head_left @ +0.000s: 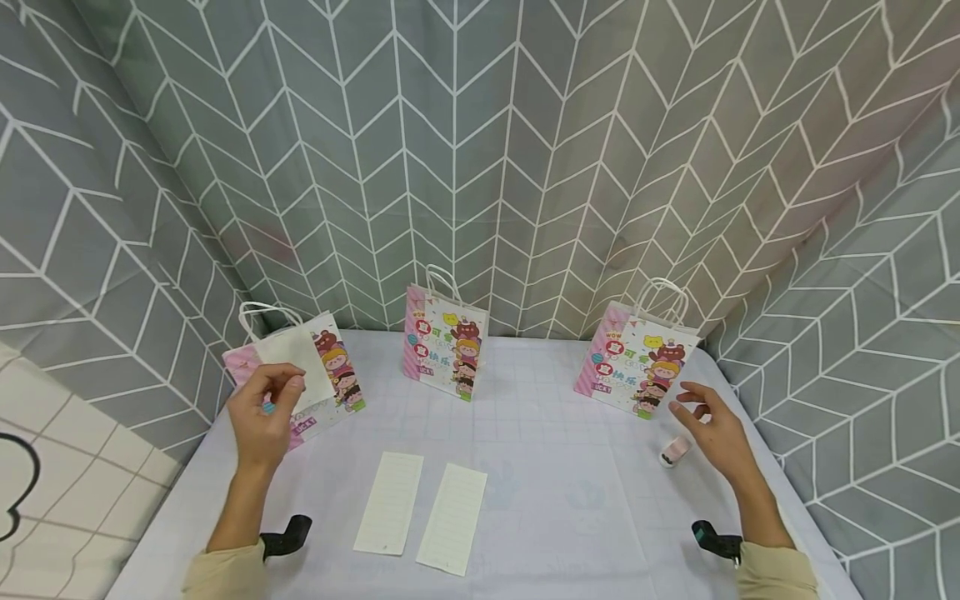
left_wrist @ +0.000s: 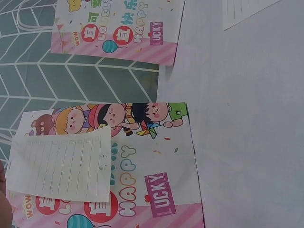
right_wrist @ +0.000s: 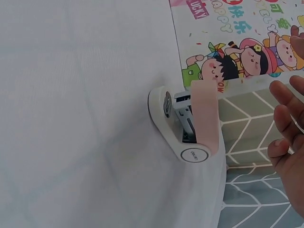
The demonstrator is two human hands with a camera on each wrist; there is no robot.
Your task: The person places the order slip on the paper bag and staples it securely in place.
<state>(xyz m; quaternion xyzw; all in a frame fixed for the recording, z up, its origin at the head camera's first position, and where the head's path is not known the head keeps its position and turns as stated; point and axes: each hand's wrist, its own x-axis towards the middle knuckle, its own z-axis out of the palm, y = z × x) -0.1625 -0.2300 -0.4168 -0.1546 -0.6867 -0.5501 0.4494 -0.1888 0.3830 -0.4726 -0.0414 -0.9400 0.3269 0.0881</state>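
My left hand [head_left: 262, 417], fingers loosely bent with thumb and index fingertips close together, is in front of the left paper gift bag [head_left: 341, 408]. Against that bag's printed front lies a lined note sheet [left_wrist: 61, 166]; only a bit of the fingers [left_wrist: 4, 209] shows beside it in the left wrist view. My right hand [head_left: 716, 433] is raised with loosely bent fingers and nothing in them. It is near a pink and white stapler [head_left: 675, 451] on the table. Just beyond stands the right paper gift bag [head_left: 633, 358], its handles up.
A third gift bag [head_left: 446, 342] stands at the back middle. Two lined note sheets [head_left: 388, 503] lie side by side on the white tablecloth [head_left: 555, 508], left of centre. Patterned grey curtains [head_left: 480, 167] close off the back and sides.
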